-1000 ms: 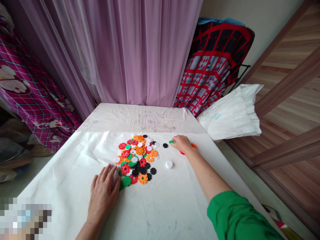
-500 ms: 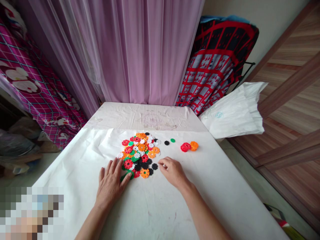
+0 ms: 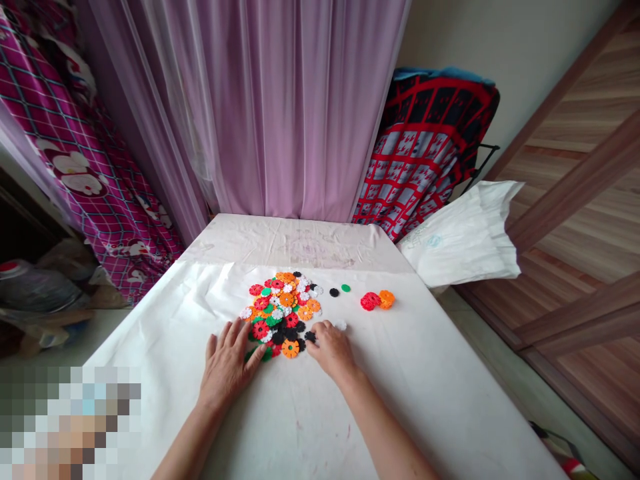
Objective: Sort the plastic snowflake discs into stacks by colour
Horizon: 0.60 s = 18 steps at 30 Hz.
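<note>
A heap of notched plastic discs (image 3: 285,299) in red, orange, white, green and black lies on the white-covered table. My left hand (image 3: 229,357) rests flat at the heap's left edge, fingers spread, thumb over a green disc (image 3: 267,353). At the lower right of the heap, my right hand (image 3: 332,348) has its fingers curled, with thumb and fingertips at a black notched disc (image 3: 311,337). Just past its knuckles lies a white disc (image 3: 341,325). An orange disc (image 3: 290,349) sits between the two hands.
To the right are a red stack of discs (image 3: 370,301) and an orange stack (image 3: 386,299). A single black disc (image 3: 334,292) and a green disc (image 3: 345,288) lie apart behind. A white bag (image 3: 465,233) hangs over the table's right edge; a purple curtain (image 3: 300,113) is behind.
My right hand has moved slightly left, onto the black disc. A white disc now shows on the table beyond that hand. My left hand stays by the heap; the view has shifted a little.
</note>
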Available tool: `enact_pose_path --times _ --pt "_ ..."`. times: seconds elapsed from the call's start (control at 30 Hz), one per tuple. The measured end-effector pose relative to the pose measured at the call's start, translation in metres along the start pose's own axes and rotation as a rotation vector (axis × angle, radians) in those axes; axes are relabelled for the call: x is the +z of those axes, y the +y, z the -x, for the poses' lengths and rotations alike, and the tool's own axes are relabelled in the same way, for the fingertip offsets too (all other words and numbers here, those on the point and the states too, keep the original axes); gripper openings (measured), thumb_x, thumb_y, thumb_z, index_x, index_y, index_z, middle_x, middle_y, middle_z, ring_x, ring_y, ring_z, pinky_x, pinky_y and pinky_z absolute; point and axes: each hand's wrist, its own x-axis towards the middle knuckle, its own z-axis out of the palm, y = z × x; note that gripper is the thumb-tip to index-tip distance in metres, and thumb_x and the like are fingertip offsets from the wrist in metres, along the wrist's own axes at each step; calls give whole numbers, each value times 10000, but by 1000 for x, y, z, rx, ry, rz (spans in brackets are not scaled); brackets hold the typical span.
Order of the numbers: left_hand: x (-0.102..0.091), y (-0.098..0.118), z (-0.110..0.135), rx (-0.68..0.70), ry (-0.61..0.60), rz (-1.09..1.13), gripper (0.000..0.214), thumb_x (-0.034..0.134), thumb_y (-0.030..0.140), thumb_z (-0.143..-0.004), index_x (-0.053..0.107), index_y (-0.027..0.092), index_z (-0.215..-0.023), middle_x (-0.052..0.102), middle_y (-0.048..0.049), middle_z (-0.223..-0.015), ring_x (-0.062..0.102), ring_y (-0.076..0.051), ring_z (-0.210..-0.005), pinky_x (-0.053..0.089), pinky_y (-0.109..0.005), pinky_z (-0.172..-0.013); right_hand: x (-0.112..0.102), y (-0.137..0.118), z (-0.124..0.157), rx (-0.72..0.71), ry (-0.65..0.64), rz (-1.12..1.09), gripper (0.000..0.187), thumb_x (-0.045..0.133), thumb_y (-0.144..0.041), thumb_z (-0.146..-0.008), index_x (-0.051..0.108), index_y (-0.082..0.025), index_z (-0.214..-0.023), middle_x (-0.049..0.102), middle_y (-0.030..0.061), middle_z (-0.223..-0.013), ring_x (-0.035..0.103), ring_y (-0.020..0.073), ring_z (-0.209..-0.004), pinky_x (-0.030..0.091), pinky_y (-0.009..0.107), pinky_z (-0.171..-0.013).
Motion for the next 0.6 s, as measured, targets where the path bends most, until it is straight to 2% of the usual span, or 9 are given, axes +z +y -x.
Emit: enact_pose_path --times 0.13,0.27,0.37,0.43,0.6 --pt "1 -2 0 -4 -15 4 627 394 576 -931 495 217 -1435 445 -126 -1541 343 -305 -1452 212 -568 -1182 -2 2 2 -16 -18 10 213 617 -282 -858 665 -197 -1047 698 74 -1067 666 210 -965 439 280 -780" --pt "3 -5 1 15 0 14 593 404 558 -936 516 230 -1417 448 -116 -1541 357 -301 -1446 226 -555 -1181 -24 19 -8 -42 81 -19 233 630 -304 -853 660 -232 -1073 695 45 -1050 664 178 -915 426 261 -745" --pt "3 -6 1 18 9 10 582 405 558 -937 523 243 -1412 451 -103 -1541 365 -302 -1442 244 -553 -1175 -47 42 -34 45 183 -26 244 624 -325 -863 666 -236 -1086 695 43 -1046 659 178 -935 416 252 -731" --pt "3 -5 1 12 9 9 584 402 565 -937 523 247 -1411 452 -97 -1541 368 -302 -1440 248 -555 -1174 -56 57 -57 111 184 3 236 628 -317 -862 674 -227 -1075 699 46 -1059 660 178 -944 414 251 -741" --pt "2 -5 1 10 3 17 584 388 566 -941 528 244 -1408 456 -93 -1538 373 -299 -1439 249 -559 -1177 -53 77 -96 151 127 86 263 601 -354 -879 682 -229 -1096 704 66 -1112 667 197 -923 413 275 -737"
